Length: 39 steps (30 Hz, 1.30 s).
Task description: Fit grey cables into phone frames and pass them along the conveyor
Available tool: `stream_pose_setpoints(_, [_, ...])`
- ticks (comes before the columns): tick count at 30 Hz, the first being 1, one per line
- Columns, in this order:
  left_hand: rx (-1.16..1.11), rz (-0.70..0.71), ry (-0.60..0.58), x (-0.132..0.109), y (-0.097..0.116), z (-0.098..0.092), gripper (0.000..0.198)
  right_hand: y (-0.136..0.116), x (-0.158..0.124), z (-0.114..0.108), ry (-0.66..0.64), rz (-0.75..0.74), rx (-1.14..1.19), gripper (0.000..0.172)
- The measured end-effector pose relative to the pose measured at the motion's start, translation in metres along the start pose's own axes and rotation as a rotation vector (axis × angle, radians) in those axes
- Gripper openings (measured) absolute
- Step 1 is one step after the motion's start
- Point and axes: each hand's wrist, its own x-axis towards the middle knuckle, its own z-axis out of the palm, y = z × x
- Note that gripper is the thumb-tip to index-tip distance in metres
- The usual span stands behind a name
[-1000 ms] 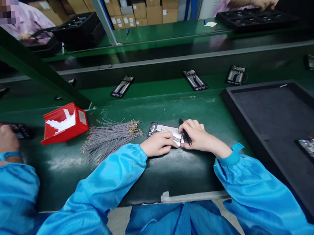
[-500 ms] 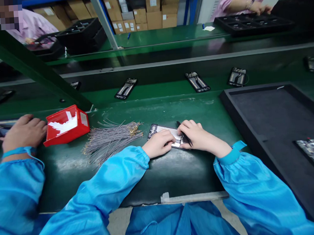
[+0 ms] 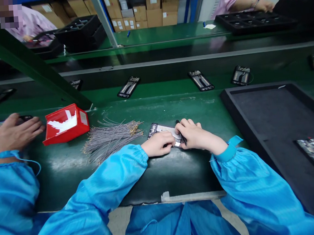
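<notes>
A phone frame (image 3: 160, 129) lies flat on the green bench in front of me. My left hand (image 3: 159, 145) presses on its near edge, fingers curled over it. My right hand (image 3: 194, 134) grips black tweezers (image 3: 179, 129) and rests on the frame's right end, with the tweezer tips hidden under the fingers. A fan of thin grey wires with gold ends (image 3: 111, 138) lies just left of the frame.
A red bin of white strips (image 3: 65, 124) stands left of the wires. A co-worker's hand (image 3: 11, 134) rests at far left. A large black tray (image 3: 281, 123) fills the right side. Phone frames (image 3: 128, 87) (image 3: 201, 80) lie on the belt behind.
My hands have drawn slightly closer together on the frame. The co-worker's hand at left came forward beside the red bin, then slid a little left.
</notes>
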Motion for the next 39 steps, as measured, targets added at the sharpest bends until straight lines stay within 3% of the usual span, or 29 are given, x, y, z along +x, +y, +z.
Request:
stream_pose_setpoints(4, [0.029, 0.03, -0.062, 0.0, 0.002, 0.0, 0.016, -0.001, 0.003, -0.002, -0.042, 0.052, 0.023, 0.033])
stream_pose_setpoints(7, [0.124, 0.014, -0.079, -0.001, 0.003, -0.004, 0.015, 0.008, 0.002, 0.004, 0.003, 0.001, 0.091, 0.034])
stream_pose_setpoints(9, [0.226, -0.026, -0.058, -0.002, 0.002, -0.009, 0.023, 0.02, 0.002, 0.012, 0.122, -0.066, 0.222, 0.032])
stream_pose_setpoints(12, [0.351, -0.072, -0.051, 0.0, -0.004, -0.02, 0.055, 0.04, 0.003, 0.025, 0.416, -0.083, 0.466, 0.021])
stream_pose_setpoints(17, [0.461, -0.138, -0.091, 0.031, -0.032, -0.038, 0.068, 0.061, 0.011, 0.035, 0.826, 0.125, 0.495, 0.012])
stream_pose_setpoints(20, [0.56, -0.324, 0.058, 0.07, -0.055, -0.051, 0.065, 0.065, 0.014, 0.036, 0.903, 0.166, 0.42, 0.012])
stream_pose_setpoints(24, [0.528, -0.66, 0.415, 0.121, -0.082, -0.068, 0.061, 0.067, 0.015, 0.041, 0.851, 0.175, 0.311, 0.013])
stream_pose_setpoints(27, [0.397, -0.579, 0.499, 0.133, -0.088, -0.071, 0.062, 0.073, 0.017, 0.044, 0.848, 0.2, 0.239, 0.015])
stream_pose_setpoints(30, [0.376, -0.344, 0.412, 0.108, -0.079, -0.065, 0.049, 0.089, 0.026, 0.037, 0.836, 0.241, 0.177, 0.016])
stream_pose_setpoints(33, [0.407, -0.268, 0.274, 0.053, -0.062, -0.059, 0.037, 0.115, 0.042, 0.02, 0.796, 0.314, 0.106, 0.019])
stream_pose_setpoints(35, [0.468, -0.272, 0.212, 0.01, -0.053, -0.057, 0.038, 0.135, 0.056, 0.005, 0.76, 0.385, 0.062, 0.022])
stream_pose_setpoints(39, [0.64, -0.352, 0.237, -0.064, -0.041, -0.056, 0.04, 0.174, 0.087, -0.019, 0.682, 0.586, 0.01, 0.035])
